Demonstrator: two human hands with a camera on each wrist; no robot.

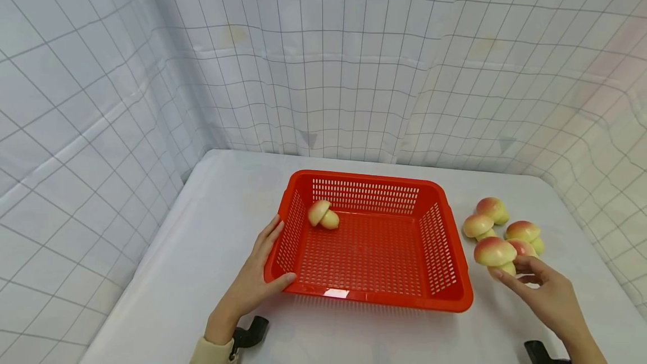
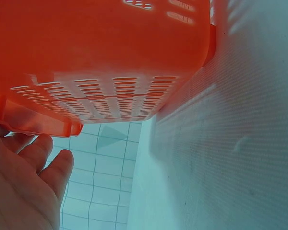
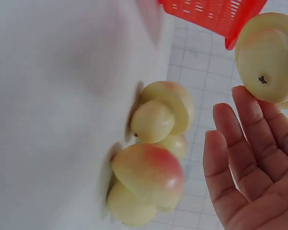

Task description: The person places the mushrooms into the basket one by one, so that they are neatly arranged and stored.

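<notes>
A mushroom [image 1: 494,253] with a pink-and-yellow cap and pale stem is pinched between the thumb and fingers of my right hand [image 1: 548,296], lifted to the right of the red basket [image 1: 384,298]. In the right wrist view, the round stem end of the held mushroom [image 3: 266,72] faces the camera. My left hand [image 1: 250,280] rests on the basket's near left corner, thumb over the front rim and straight fingers along the left side. Inside the basket, one mushroom [image 1: 323,215] lies on its side at the far left.
Several like mushrooms [image 1: 524,231] are grouped on the white table [image 1: 212,229] right of the basket, partly behind the held one. A white gridded curtain [image 1: 354,72] encloses the table's back and sides. Black wrist mounts [image 1: 251,331] sit under both wrists.
</notes>
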